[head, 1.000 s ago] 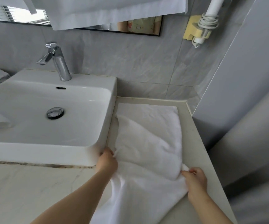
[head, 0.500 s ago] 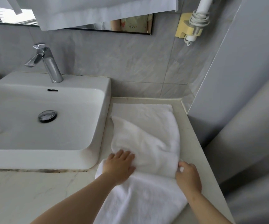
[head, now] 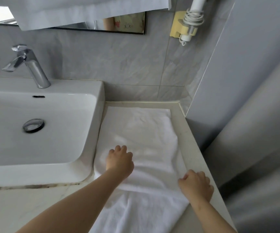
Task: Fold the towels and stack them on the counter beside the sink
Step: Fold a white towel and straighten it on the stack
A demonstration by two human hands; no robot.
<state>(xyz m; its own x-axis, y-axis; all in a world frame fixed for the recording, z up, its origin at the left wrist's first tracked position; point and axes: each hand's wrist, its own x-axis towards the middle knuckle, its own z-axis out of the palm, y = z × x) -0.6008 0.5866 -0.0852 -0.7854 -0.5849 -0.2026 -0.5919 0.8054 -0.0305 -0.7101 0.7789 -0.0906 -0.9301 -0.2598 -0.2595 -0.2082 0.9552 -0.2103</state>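
Note:
A white towel [head: 141,132] lies along the pale counter [head: 186,142] to the right of the white sink [head: 92,132], its near end hanging over the counter's front edge. My left hand [head: 119,158] rests on top of the towel near its left side, fingers bent down onto the cloth. My right hand [head: 195,185] sits at the towel's right edge near the counter's front, its fingers curled and pinching the cloth edge. The upper layer of the towel lies nearly flat with soft wrinkles.
A chrome tap [head: 28,64] stands behind the basin, with a drain plug [head: 33,125] in its floor. A mirror [head: 124,22] and hanging white cloth [head: 85,10] are above. A hair dryer holder [head: 186,22] is on the tiled wall. A grey wall [head: 253,81] closes the right side.
My left hand let go of the towel's left edge and slid onto the towel's top. The raised fold has been flattened toward the wall. My right hand stayed at the right edge.

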